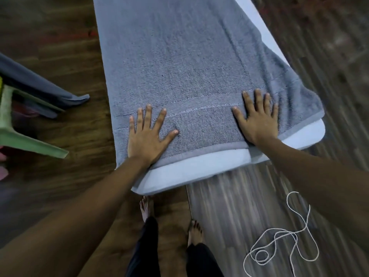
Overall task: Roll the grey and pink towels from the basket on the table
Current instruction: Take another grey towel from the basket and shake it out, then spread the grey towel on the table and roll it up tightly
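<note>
**Both palms flat on the grey towel at the table's near end**

Presses the left hand (145,136) palm-down on the grey towel (179,62), at about 7 o'clock on the cloth, with the heel of the palm on the hemmed near edge. Fingers (148,116) straight and fanned wide, thumb out toward 2 o'clock, nothing gripped or pinched.

Presses the right hand (259,122) likewise flat, at about 4 o'clock on the cloth and well apart from the left. Fingers straight and closer together, thumb toward 10 o'clock, nothing held. Fingertips of both hands touching the stitched band that crosses the towel.

Grey towel spread flat and unrolled, lengthwise along the white table (199,168), running from the near edge up toward 12 o'clock and out of frame. Left side of the table wholly covered. Bare white strips along the near edge at 6 o'clock and along the right side toward 1 o'clock. Near right corner of the towel lying just over the table's rounded corner at 3 o'clock.

Below the table, at 6 o'clock in the frame, two bare feet (146,206) and black trouser legs (145,246) on the dark wooden floor (60,47).

At 9 o'clock, a pale green plastic chair (12,126) with a dark grey cloth (40,84) draped over it. Something pink at the far left edge, too blurred to name.

At 5 o'clock, a loose white cord (279,242) lying in loops on the floor, well apart from the table.
</note>
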Demonstrator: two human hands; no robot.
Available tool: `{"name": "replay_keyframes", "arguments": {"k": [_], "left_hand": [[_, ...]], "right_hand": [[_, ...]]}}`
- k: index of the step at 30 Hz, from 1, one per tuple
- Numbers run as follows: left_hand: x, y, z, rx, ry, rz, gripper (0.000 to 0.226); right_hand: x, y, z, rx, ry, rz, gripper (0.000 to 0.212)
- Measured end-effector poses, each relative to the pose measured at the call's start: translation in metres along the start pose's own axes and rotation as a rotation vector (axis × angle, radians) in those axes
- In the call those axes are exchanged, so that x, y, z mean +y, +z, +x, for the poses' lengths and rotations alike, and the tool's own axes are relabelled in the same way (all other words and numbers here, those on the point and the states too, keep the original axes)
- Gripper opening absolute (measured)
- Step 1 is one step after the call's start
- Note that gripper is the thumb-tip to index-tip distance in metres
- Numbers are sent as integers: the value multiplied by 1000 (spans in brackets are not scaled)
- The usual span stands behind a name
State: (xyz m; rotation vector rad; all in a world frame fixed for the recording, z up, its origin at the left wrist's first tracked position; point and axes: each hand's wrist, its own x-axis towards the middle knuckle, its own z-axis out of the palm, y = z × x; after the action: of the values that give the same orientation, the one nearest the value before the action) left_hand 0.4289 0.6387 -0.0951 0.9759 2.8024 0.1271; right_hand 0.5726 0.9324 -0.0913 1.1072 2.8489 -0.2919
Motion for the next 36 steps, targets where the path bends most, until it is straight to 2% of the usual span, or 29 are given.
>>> {"name": "replay_keyframes", "arguments": {"k": [6, 10, 12, 14, 18, 21, 25, 31, 36], "left_hand": [[11, 6, -36, 13, -1, -15, 76], [11, 5, -33, -2, -10, -31, 75], [15, -5, -29, -19, -47, -98, 74], [28, -21, -24, 52, -20, -167, 66], [86, -65, -14, 99, 21, -336, 43], [139, -94, -4, 64, 6, -416, 26], [201, -117, 10, 37, -9, -506, 18], [257, -121, 48, 62, -48, -550, 19], [299, -103, 98, 106, -212, -623, 17]], "right_hand": [[17, 3, -38, 12, -8, -22, 69], [18, 2, -34, -50, -10, -30, 71], [18, -6, -29, -87, -17, 47, 70], [18, -21, -26, -43, -48, 153, 64], [19, -65, -37, 59, -76, 405, 40], [25, -100, -47, -26, 10, 537, 30], [45, -132, -51, -80, 59, 624, 22], [82, -153, -16, -175, 38, 615, 18], [124, -168, 40, -269, -82, 478, 23]]}}
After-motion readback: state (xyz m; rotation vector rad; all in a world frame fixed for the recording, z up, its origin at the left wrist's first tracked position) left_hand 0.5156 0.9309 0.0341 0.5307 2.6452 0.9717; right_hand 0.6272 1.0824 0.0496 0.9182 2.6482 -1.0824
